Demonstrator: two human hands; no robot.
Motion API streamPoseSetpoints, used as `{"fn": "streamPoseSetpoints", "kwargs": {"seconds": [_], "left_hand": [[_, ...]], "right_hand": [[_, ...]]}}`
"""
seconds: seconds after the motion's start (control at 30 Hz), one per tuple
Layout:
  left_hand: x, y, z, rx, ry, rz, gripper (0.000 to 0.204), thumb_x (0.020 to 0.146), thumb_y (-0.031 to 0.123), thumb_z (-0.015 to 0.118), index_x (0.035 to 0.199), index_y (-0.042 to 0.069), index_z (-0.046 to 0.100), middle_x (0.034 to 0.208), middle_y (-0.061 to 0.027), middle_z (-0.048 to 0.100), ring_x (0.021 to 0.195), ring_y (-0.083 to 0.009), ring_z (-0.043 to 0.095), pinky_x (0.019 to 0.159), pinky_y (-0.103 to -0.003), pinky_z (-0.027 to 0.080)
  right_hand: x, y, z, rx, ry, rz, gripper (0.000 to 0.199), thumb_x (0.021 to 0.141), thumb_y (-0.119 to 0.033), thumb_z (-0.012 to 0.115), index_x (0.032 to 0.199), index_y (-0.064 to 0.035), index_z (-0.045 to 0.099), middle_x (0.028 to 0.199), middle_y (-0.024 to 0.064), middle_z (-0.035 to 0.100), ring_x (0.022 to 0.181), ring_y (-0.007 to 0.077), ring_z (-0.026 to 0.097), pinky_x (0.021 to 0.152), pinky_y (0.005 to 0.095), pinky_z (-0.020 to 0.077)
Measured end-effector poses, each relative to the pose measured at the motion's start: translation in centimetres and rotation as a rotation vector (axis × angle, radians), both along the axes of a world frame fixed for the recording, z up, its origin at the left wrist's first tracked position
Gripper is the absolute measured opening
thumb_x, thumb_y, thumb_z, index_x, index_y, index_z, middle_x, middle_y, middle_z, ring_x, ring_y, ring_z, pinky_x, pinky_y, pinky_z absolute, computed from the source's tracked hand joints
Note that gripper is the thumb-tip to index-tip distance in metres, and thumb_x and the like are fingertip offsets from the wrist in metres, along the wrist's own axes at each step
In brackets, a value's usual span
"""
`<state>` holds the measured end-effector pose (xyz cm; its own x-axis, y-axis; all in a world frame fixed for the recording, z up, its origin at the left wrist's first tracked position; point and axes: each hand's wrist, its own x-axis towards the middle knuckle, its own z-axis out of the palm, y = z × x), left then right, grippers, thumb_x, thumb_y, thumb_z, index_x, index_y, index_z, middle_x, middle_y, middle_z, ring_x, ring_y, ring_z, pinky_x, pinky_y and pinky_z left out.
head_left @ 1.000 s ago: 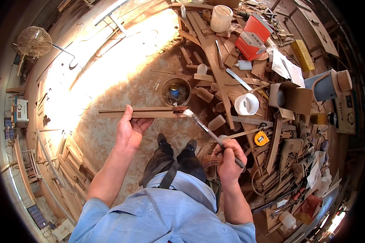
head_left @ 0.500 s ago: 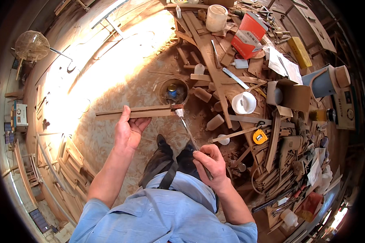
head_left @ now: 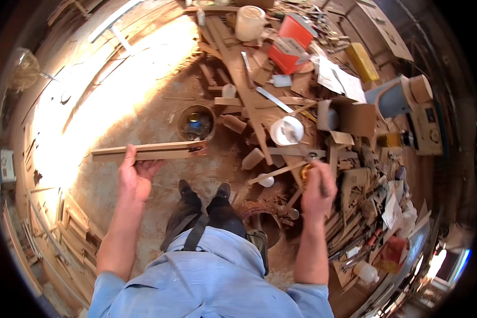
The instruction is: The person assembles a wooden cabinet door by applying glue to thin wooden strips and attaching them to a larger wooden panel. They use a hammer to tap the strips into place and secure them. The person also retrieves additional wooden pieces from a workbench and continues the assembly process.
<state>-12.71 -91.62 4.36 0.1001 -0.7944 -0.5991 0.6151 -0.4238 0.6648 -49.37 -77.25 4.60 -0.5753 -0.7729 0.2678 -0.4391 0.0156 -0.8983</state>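
Observation:
My left hand [head_left: 136, 172] is closed around a long, grooved wooden strip [head_left: 167, 151], held nearly level over the floor. Reddish-brown colour marks the strip's right end. Over the cluttered bench, my right hand [head_left: 319, 190] grips a brush [head_left: 303, 151] by its handle, slightly smeared by motion. The brush reaches toward a round white tub [head_left: 277, 138], its tip seeming to be inside; the blur hides exactly where. Partly covered by the right hand is a yellow tape measure [head_left: 305, 170].
Offcuts and tools crowd the bench at right, with an open cardboard box [head_left: 358, 121], a red-and-white container [head_left: 290, 45] and a steel ruler [head_left: 274, 99]. A round basin [head_left: 181, 124] holding a blue can stands on the floor. Timber frames [head_left: 74, 225] lean at left.
My right hand has carried the brush from the strip's stained end rightward to the white tub. The view has shifted; the left hand still holds the strip.

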Motion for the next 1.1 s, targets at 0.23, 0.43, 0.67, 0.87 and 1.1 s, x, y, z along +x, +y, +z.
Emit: {"fn": "streamPoseSetpoints", "kwargs": {"seconds": [0.23,0.43,0.67,0.87,1.1], "left_hand": [[-0.8,0.3,0.8,-0.059,-0.014,-0.006,0.027,0.094,0.028,0.063,0.105,0.004,0.054,0.097,-0.0118,0.064,0.091,-0.0278,0.066,0.079,-0.053,0.058],[1.2,1.5,0.6,-0.120,-0.029,-0.038,0.023,0.093,0.019,0.062,0.106,0.002,0.055,0.100,-0.0122,0.064,0.093,-0.0274,0.066,0.079,-0.052,0.058],[4.0,3.9,0.0,-0.087,-0.179,-0.063,0.023,0.091,0.021,0.064,0.106,0.005,0.059,0.102,-0.0078,0.065,0.093,-0.0232,0.066,0.080,-0.046,0.056],[6.8,7.5,-4.4,-0.081,-0.314,-0.197,0.034,0.085,0.012,0.063,0.116,-0.002,0.061,0.088,-0.0082,0.065,0.068,-0.0135,0.060,0.057,-0.030,0.051],[14.1,16.2,3.7,-0.295,-0.326,-0.186,0.048,0.078,0.012,0.062,0.123,-0.001,0.053,0.106,-0.0097,0.062,0.101,-0.0165,0.056,0.085,-0.030,0.046]], "right_hand": [[-8.7,-5.1,-7.5,0.285,-0.483,-0.273,0.021,0.094,-0.028,0.062,0.091,-0.0069,0.064,0.067,-0.0022,0.054,0.056,0.0075,0.048,0.048,0.0243,0.0384],[-11.8,-4.6,-10.0,0.204,-1.000,-0.268,0.042,0.095,-0.041,0.061,0.117,-0.0063,0.055,0.078,0.0013,0.056,0.061,0.0117,0.050,0.048,0.0259,0.0407],[-7.7,-1.4,-5.7,0.379,-0.699,-0.599,0.049,0.097,-0.050,0.053,0.119,-0.0064,0.053,0.075,0.0023,0.049,0.059,0.0135,0.041,0.048,0.0302,0.0351],[9.9,-2.0,-3.7,0.320,-0.524,0.360,0.034,0.093,-0.007,0.055,0.126,-0.0014,0.053,0.101,0.0085,0.063,0.084,0.0194,0.060,0.075,0.0324,0.0498],[33.0,-1.1,0.9,0.371,0.141,1.215,0.069,0.076,-0.001,0.069,0.139,0.0037,0.042,0.131,0.0146,0.053,0.118,0.0200,0.052,0.098,0.0325,0.0425]]}}
